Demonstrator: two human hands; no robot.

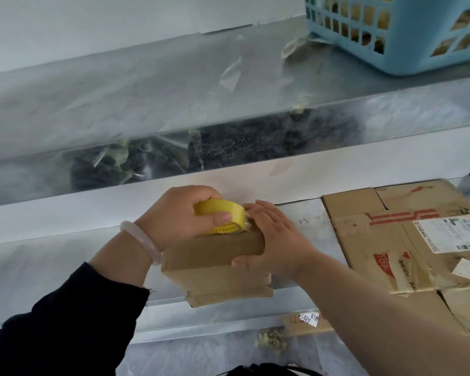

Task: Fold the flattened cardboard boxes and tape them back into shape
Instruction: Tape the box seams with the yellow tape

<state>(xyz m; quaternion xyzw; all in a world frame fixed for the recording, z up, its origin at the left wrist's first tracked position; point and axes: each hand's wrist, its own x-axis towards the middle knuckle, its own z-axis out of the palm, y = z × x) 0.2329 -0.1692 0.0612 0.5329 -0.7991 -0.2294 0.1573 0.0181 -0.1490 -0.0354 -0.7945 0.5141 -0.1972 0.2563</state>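
Small folded cardboard box point(215, 267) standing at the front edge of the metal tabletop point(304, 232). Left hand point(179, 215), fingers closed around a yellow tape roll point(220, 217), presses it onto the box top. Right hand point(274, 240), fingers spread flat, steadies the box's right end. Flattened cardboard boxes point(407, 253) lie towards the right edge; blue basket point(407, 31) on the shelf above.

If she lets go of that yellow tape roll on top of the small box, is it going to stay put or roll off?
The tape roll looks tilted on edge at the far rim of the small box, so it would probably roll or topple. The left hand grips it. It seems rigid and light, and would likely sit stable laid flat.
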